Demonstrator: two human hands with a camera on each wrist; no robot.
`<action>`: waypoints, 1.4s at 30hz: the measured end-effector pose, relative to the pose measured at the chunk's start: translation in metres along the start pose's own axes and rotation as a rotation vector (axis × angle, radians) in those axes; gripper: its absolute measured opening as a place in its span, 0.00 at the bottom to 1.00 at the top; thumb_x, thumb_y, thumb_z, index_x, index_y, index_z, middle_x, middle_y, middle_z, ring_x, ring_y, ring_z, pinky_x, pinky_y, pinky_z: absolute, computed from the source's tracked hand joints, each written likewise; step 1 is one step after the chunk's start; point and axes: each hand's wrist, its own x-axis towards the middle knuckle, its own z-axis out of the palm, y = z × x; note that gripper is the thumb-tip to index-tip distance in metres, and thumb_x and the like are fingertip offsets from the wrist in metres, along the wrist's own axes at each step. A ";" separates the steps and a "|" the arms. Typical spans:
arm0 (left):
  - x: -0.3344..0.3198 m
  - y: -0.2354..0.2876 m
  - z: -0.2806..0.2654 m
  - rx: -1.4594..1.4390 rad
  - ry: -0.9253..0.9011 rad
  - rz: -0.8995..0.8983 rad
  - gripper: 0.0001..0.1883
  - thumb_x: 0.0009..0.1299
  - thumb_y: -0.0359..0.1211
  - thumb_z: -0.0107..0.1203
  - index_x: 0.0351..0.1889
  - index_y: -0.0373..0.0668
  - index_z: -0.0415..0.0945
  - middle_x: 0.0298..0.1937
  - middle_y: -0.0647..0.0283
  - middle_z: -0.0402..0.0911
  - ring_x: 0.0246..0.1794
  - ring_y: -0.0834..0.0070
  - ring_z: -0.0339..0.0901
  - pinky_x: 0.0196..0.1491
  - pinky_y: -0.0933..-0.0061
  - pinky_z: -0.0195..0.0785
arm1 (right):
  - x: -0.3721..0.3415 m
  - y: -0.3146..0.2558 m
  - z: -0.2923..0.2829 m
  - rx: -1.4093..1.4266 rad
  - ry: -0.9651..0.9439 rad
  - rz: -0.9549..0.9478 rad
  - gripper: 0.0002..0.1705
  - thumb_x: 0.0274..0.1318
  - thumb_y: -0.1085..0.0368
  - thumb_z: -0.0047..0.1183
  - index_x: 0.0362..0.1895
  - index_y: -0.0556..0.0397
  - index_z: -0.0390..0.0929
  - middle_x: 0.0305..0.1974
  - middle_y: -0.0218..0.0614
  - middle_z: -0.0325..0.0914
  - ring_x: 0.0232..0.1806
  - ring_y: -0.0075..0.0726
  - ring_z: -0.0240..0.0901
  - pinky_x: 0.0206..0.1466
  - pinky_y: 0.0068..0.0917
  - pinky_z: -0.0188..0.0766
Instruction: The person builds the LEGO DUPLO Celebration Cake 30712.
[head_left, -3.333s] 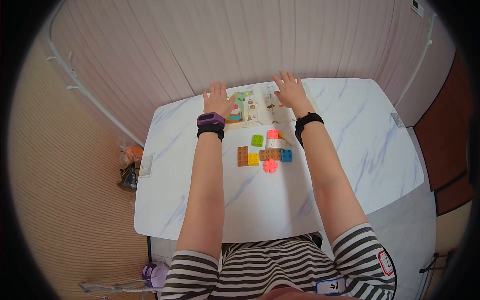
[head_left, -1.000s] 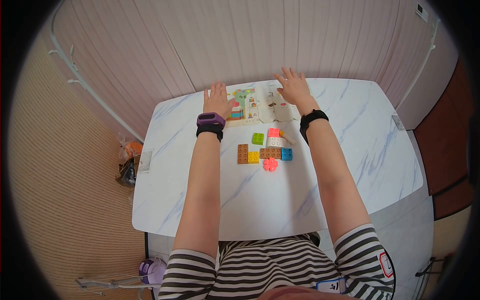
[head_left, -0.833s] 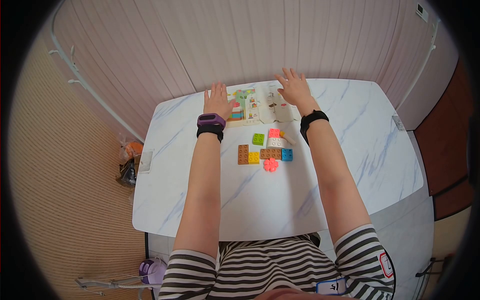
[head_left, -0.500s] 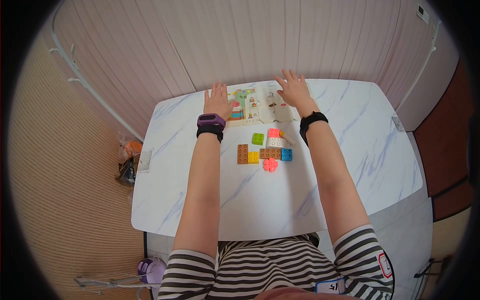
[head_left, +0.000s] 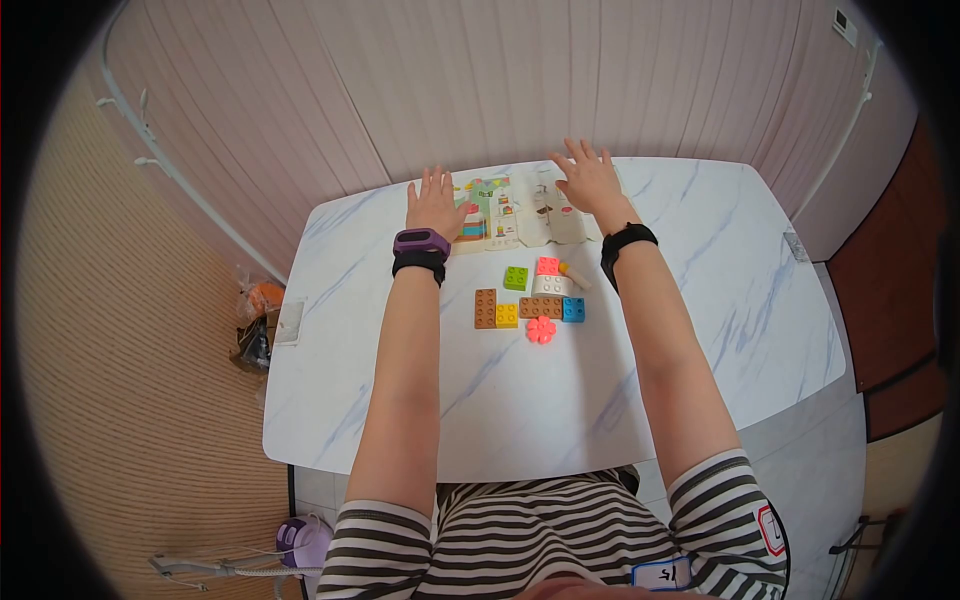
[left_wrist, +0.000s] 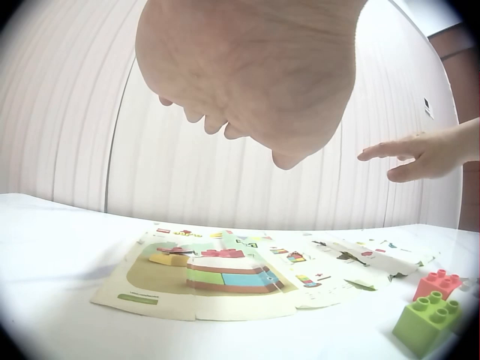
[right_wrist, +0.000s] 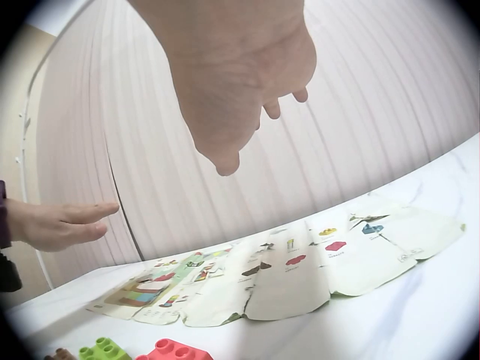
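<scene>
Both my hands hover palm down above a creased, unfolded instruction sheet (head_left: 535, 215) at the far side of the table. My left hand (head_left: 435, 210), fingers straight, is over the sheet's left end; my right hand (head_left: 590, 187), fingers spread, is over its right part. Neither holds anything, and the wrist views show a gap beneath each palm. Nearer me lie building bricks: green (head_left: 516, 278), pink (head_left: 548, 266), white (head_left: 552, 286), yellow (head_left: 507, 316), blue (head_left: 573, 309), a brown one (head_left: 485, 309) and another brown one (head_left: 541, 308). A pink flower piece (head_left: 541, 330) lies in front.
A white and yellow candle-like piece (head_left: 576, 276) lies beside the white brick. The marbled white table (head_left: 740, 300) backs onto a pale panelled curtain wall (head_left: 480, 80). Bags (head_left: 258, 325) sit off the table's left edge, and a purple-white object (head_left: 305, 540) stands low at left.
Compared with the oldest frame, my right hand is slightly farther right and forward, and the view has shifted a little. Over the last second hands and bricks stay practically still.
</scene>
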 end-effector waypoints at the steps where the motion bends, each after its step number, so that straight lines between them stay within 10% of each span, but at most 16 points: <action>1: 0.000 0.000 0.000 -0.003 0.003 0.002 0.36 0.68 0.52 0.45 0.68 0.40 0.56 0.72 0.57 0.53 0.75 0.65 0.44 0.72 0.55 0.36 | 0.000 0.001 -0.001 0.005 -0.002 0.002 0.30 0.56 0.51 0.53 0.63 0.33 0.65 0.69 0.34 0.55 0.71 0.43 0.49 0.67 0.55 0.49; 42: -0.007 -0.004 0.007 -0.016 -0.018 -0.008 0.35 0.70 0.52 0.42 0.67 0.38 0.57 0.72 0.56 0.53 0.74 0.63 0.44 0.71 0.52 0.37 | -0.004 0.021 0.011 0.044 -0.001 -0.041 0.32 0.54 0.54 0.55 0.64 0.35 0.63 0.69 0.39 0.53 0.70 0.48 0.50 0.65 0.54 0.56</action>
